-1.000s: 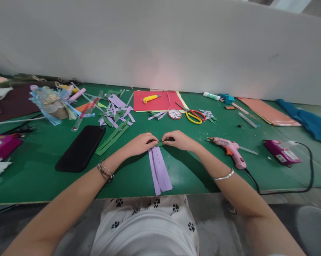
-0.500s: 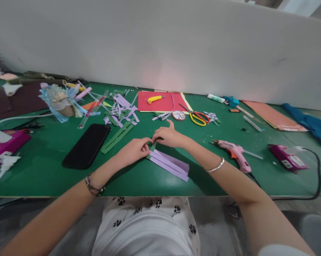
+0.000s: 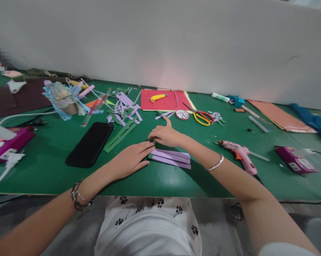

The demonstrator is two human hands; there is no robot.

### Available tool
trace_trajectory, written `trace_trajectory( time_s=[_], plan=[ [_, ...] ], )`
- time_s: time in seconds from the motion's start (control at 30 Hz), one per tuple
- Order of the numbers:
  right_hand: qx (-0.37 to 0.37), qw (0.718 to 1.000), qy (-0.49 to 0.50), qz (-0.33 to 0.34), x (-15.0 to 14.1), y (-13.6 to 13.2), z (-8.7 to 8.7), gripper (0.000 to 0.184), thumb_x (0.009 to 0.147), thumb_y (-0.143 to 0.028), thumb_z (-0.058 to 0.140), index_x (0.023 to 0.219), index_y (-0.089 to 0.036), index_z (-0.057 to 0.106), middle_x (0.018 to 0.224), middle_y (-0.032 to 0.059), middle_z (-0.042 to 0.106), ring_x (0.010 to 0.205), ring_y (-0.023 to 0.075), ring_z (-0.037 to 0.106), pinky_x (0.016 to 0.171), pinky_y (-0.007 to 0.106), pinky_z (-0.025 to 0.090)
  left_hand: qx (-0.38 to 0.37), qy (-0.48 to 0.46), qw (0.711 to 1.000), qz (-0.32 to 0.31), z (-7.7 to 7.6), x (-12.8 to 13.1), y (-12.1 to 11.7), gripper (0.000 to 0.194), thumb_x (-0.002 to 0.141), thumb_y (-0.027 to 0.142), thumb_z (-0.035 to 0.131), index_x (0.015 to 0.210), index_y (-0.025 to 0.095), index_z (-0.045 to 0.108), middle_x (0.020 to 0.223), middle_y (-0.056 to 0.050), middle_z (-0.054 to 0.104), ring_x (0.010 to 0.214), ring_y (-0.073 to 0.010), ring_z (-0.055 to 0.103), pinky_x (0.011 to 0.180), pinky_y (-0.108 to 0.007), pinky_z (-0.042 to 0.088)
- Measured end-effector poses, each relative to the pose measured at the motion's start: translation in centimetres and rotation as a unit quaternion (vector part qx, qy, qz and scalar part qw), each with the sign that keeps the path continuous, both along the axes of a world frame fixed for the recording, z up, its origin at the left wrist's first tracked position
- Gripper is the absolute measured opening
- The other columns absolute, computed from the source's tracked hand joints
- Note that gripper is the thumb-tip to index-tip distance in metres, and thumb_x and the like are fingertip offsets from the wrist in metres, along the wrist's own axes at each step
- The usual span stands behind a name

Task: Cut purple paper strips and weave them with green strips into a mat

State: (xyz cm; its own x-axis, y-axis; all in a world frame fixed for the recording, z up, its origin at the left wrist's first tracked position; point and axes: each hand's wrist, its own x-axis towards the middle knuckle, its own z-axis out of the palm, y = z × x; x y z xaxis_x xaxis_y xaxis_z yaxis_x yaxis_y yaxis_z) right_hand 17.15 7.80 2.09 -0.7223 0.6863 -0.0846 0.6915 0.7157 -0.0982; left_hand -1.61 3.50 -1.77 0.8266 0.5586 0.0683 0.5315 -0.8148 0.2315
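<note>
Several lilac paper strips [image 3: 171, 158] joined by a green strip at their left end lie sideways on the green table [image 3: 43, 167]. My left hand [image 3: 132, 159] rests flat beside that end, fingers stretched out and touching it. My right hand [image 3: 164, 134] presses down on the top of the joined end, fingers curled, thumb raised.
A black phone [image 3: 90, 144] lies to the left, long green strips [image 3: 119, 134] and a heap of lilac and green scraps [image 3: 124, 108] behind it. A pink glue gun [image 3: 239, 153] with its cord lies to the right. Red sheet [image 3: 164, 101], yellow knife [image 3: 158, 97], scissors [image 3: 200, 116] sit further back.
The lilac strips have swung from pointing toward me to lying sideways, pointing right. My left hand has opened from a pinch and lies flat. My right hand stays on the joined end.
</note>
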Motion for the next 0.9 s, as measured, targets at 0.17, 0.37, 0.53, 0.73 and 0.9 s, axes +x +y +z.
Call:
trace_trajectory(
  time_s=[0.17, 0.37, 0.53, 0.73, 0.9],
  plan=[
    [0.001, 1.000, 0.004, 0.005, 0.1, 0.1, -0.4, 0.029, 0.082, -0.007, 0.035, 0.089, -0.021, 0.060, 0.090, 0.0026, 0.065, 0.092, 0.0183, 0.053, 0.096, 0.056, 0.004, -0.034, 0.060, 0.997, -0.025, -0.5, -0.8, -0.3, 0.058, 0.089, 0.048, 0.024, 0.137, 0.015, 0.023, 0.144, -0.008, 0.022, 0.132, -0.0206, 0.019, 0.107, -0.037, 0.015],
    [0.000, 1.000, 0.009, 0.007, 0.0, 0.1, -0.6, 0.026, 0.081, -0.007, 0.038, 0.089, -0.019, 0.059, 0.089, 0.0031, 0.064, 0.092, 0.0183, 0.052, 0.095, 0.057, -0.001, -0.033, 0.104, 0.993, -0.033, -0.2, -1.3, -0.7, 0.071, 0.083, 0.061, 0.024, 0.138, 0.016, 0.019, 0.145, -0.008, 0.018, 0.133, -0.0216, 0.016, 0.107, -0.039, 0.009],
    [-0.015, 1.000, 0.024, -0.009, 0.3, 0.2, -0.6, 0.019, 0.082, -0.014, 0.042, 0.087, -0.020, 0.059, 0.087, 0.0025, 0.063, 0.090, 0.0177, 0.052, 0.095, 0.055, 0.002, 0.005, 0.091, 0.995, -0.036, -0.4, -1.3, -0.8, 0.070, 0.081, 0.061, 0.028, 0.137, 0.018, 0.024, 0.143, -0.007, 0.026, 0.131, -0.0214, 0.022, 0.107, -0.039, 0.009],
    [-0.030, 0.999, 0.011, -0.027, 0.7, 1.0, -0.3, 0.012, 0.081, -0.022, 0.048, 0.083, -0.019, 0.059, 0.086, 0.0031, 0.063, 0.091, 0.0191, 0.052, 0.093, 0.050, 0.011, 0.026, 0.091, 0.995, -0.021, -0.7, -1.0, -1.1, 0.073, 0.080, 0.063, 0.028, 0.136, 0.017, 0.027, 0.142, -0.008, 0.026, 0.130, -0.0232, 0.024, 0.106, -0.039, 0.013],
    [-0.014, 0.998, -0.004, -0.054, 0.6, 1.4, -0.3, 0.011, 0.080, -0.020, 0.050, 0.085, -0.018, 0.060, 0.089, 0.0052, 0.061, 0.094, 0.0202, 0.051, 0.092, 0.046, 0.013, 0.028, 0.097, 0.995, -0.014, -0.7, -0.9, -1.4, 0.074, 0.080, 0.064, 0.028, 0.136, 0.015, 0.027, 0.142, -0.009, 0.026, 0.129, -0.0246, 0.025, 0.105, -0.039, 0.014]
  ],
)
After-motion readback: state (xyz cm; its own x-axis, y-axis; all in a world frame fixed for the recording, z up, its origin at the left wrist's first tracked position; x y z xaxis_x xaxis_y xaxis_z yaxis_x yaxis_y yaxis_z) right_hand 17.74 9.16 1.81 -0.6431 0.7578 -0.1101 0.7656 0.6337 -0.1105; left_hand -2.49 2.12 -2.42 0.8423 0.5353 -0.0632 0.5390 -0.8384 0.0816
